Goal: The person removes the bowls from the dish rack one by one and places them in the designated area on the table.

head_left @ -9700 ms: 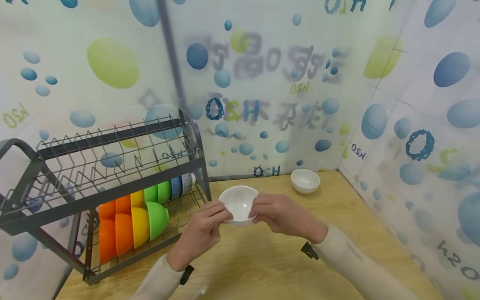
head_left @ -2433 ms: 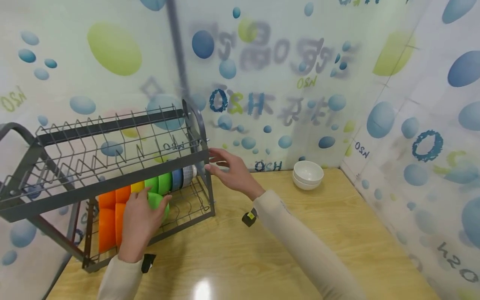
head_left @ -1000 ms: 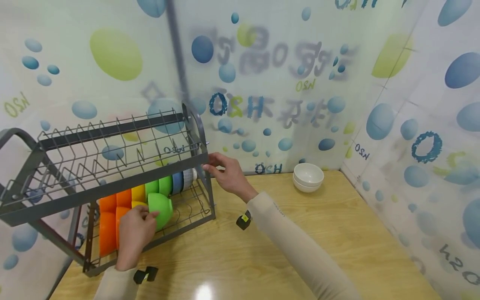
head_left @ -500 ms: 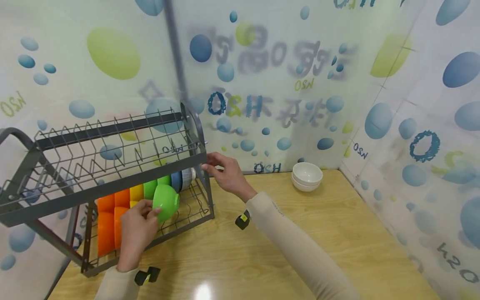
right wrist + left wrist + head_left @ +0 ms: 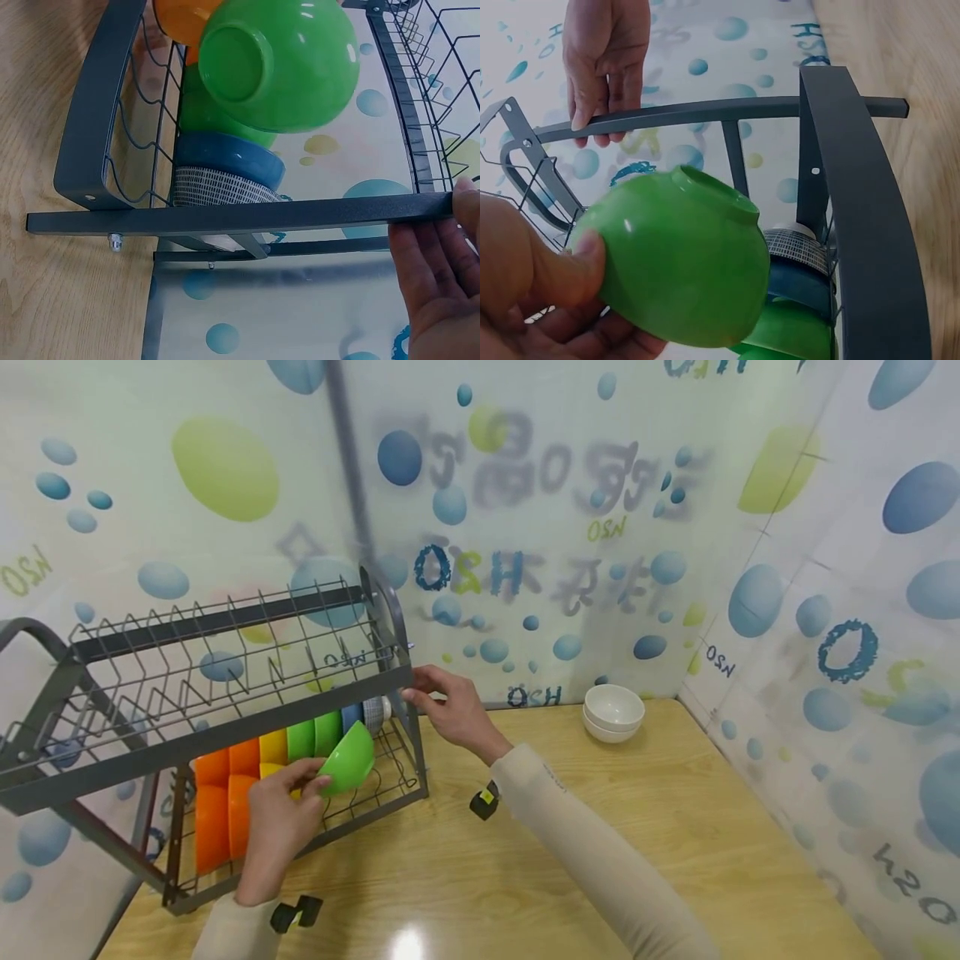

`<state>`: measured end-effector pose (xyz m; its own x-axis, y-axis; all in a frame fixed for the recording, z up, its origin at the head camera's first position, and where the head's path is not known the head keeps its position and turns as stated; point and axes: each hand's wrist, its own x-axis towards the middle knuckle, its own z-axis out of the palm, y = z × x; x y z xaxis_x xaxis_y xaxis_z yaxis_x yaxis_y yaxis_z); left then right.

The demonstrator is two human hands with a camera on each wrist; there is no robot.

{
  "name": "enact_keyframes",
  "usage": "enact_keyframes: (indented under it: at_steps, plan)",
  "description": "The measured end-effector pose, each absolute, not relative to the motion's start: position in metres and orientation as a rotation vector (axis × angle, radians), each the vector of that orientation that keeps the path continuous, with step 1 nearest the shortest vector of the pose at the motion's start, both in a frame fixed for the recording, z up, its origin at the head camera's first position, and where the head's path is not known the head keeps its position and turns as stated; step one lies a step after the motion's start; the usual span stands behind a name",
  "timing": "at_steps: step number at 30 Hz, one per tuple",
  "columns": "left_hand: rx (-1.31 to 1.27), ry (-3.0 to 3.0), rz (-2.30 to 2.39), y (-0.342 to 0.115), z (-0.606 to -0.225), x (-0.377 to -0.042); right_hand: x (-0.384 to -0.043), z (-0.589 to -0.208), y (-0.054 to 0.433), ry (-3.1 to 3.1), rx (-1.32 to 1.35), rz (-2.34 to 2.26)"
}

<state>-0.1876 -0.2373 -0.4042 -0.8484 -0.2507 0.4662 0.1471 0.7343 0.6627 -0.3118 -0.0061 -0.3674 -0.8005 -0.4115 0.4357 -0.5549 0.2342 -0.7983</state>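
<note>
My left hand [image 5: 283,814] pinches a green bowl [image 5: 349,762] at its rim, thumb on the outside. The bowl is tilted, its foot turned to the right, inside the lower tier of a dark metal dish rack [image 5: 225,729]. In the left wrist view, the thumb [image 5: 585,266] presses on the bowl's wall. My right hand [image 5: 459,710] grips the rack's right side frame; in the right wrist view its fingers [image 5: 424,262] wrap under the bar. Left of the held bowl, orange bowls [image 5: 213,822] stand on edge, and a yellow bowl [image 5: 270,769] is partly hidden by my left hand.
Behind, a row of orange, yellow, green, blue and patterned bowls [image 5: 372,716] stands on the lower tier. Two stacked white bowls [image 5: 613,713] sit at the back right of the wooden table [image 5: 600,827]. The rack's upper wire tier [image 5: 202,660] hangs low above the left hand.
The green bowl has come out of the front row, moving right and tilting in my left hand. My right hand stays on the rack. The white bowl held earlier now sits in the other one.
</note>
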Motion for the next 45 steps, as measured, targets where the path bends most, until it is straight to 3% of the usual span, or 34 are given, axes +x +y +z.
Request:
enact_keyframes:
  at_steps: [22, 45]
  plan:
    - [-0.495, -2.218, -0.865, -0.222, -0.386, -0.175, -0.308, -0.351, 0.01, -2.476, 1.024, 1.583]
    - [-0.848, -2.15, -0.783, -0.188, -0.39, -0.177, -0.267, -0.354, 0.092, -2.418, 1.359, 1.126]
